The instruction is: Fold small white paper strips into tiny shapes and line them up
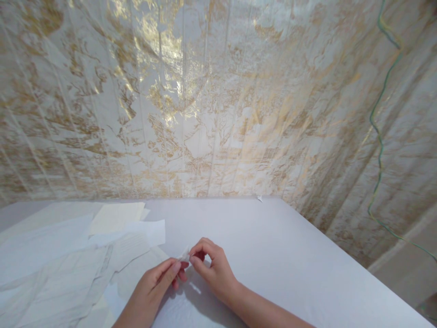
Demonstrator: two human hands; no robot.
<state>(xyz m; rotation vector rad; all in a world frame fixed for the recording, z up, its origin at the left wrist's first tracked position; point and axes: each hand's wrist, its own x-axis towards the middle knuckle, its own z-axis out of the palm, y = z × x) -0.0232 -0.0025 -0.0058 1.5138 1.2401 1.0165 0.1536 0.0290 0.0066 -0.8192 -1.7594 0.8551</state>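
Between my two hands, just above the white table (pixel 273 255), is a small folded piece of white paper (pixel 185 256). My left hand (pixel 160 280) pinches its lower end between thumb and forefinger, the other fingers curled beneath. On the other side, my right hand (pixel 216 271) has its thumb and forefinger pressed together at the paper's right edge. The fingertips hide part of the fold, so its exact shape cannot be made out.
Loose sheets of paper (pixel 64 273) overlap across the table's left side. A small white paper piece (pixel 260 198) lies at the back edge. Behind stands a wall with gold-patterned covering (pixel 205 114); a green wire (pixel 379 150) hangs at the right.
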